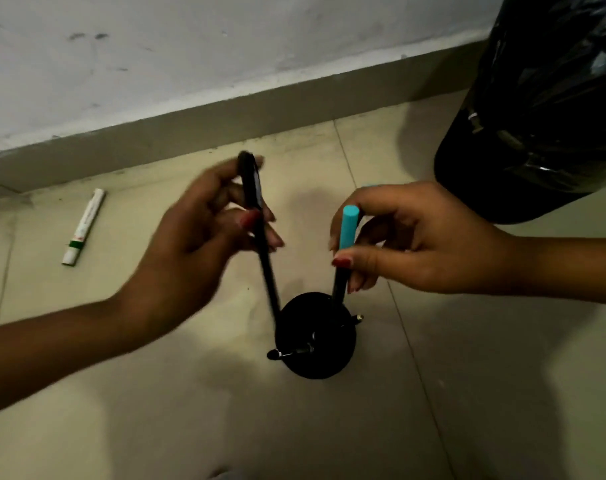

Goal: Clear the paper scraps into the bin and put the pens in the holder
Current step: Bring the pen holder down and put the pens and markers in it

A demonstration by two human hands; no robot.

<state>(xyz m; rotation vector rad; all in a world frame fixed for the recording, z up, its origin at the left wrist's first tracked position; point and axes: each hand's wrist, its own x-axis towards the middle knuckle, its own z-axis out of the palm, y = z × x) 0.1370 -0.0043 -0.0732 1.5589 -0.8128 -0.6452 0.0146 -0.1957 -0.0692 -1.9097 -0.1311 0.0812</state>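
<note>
Right now both hands are busy over the holder (316, 336). Left hand (204, 233), motion-blurred, pinches a black pen (260, 233) near its upper half, the lower end angled down to the holder's left rim. Right hand (408, 237) grips a teal-capped pen (344, 251) between thumb and fingers, its dark barrel already dipping into the holder's mouth. Holder is a black round cup standing on the tiled floor (467, 393), with 2 or so thin pens already sticking out of it at the sides.

Progress guess: pens nearly done, these 2 about to drop in. 1 white marker (84, 227) with a green band lies well apart to the left by the wall, not yet collected. Bin (543, 109), black-bagged, stands beyond the right hand. No paper scraps visible on the floor.

Marker label text too small to read; no other writing.
</note>
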